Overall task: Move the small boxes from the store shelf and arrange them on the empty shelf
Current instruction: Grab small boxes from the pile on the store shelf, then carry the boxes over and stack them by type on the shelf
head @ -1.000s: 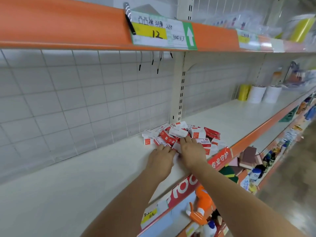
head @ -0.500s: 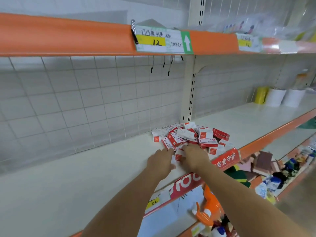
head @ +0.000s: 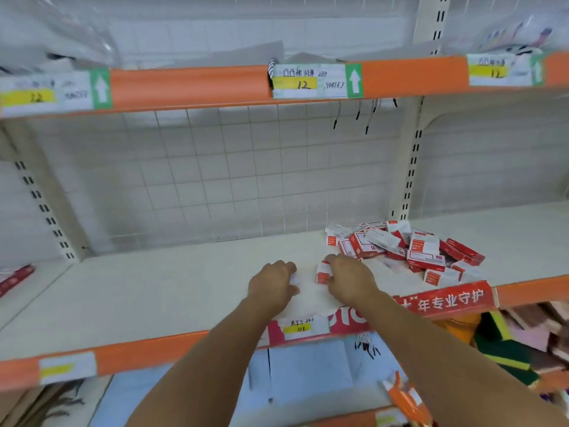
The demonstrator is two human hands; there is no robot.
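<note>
Now | small boxes [head: 400,248] heaped right on shelf [head: 154,291] | right hand [head: 348,277] pinching one box [head: 323,272] | left hand [head: 272,283] curled round something white | probably light, crushable card: grip long sides

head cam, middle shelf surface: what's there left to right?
Dark red item at the far left edge → left hand gripping something white → small box pinched by the right hand → heap of red-and-white boxes.

1 head camera (wide-angle) looks forward and down, close to the shelf [head: 172,291].
</note>
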